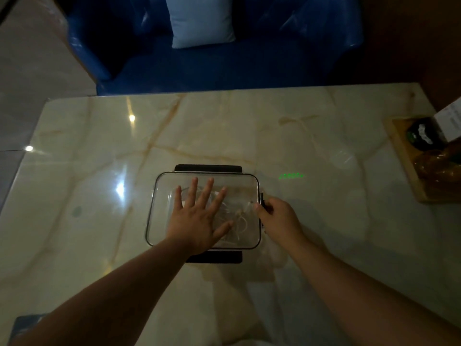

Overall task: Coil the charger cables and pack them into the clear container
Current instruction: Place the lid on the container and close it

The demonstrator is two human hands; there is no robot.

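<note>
A clear rectangular container [244, 182] with a transparent lid stands in the middle of the marble table. Pale coiled charger cables [237, 222] lie inside it, seen through the lid. My left hand [197, 216] lies flat on the lid with its fingers spread. At the container's right side my right hand [277, 216] has its fingers closed on the black side latch [262, 199]. Black latch flaps stick out at the far side [208, 168] and the near side [217, 257] of the container.
A wooden tray [404, 156] with a dark object and amber wrapped items sits at the table's right edge. A blue sofa [224, 63] with a pale cushion stands beyond the table's far edge. A green light mark [291, 175] shows on the marble.
</note>
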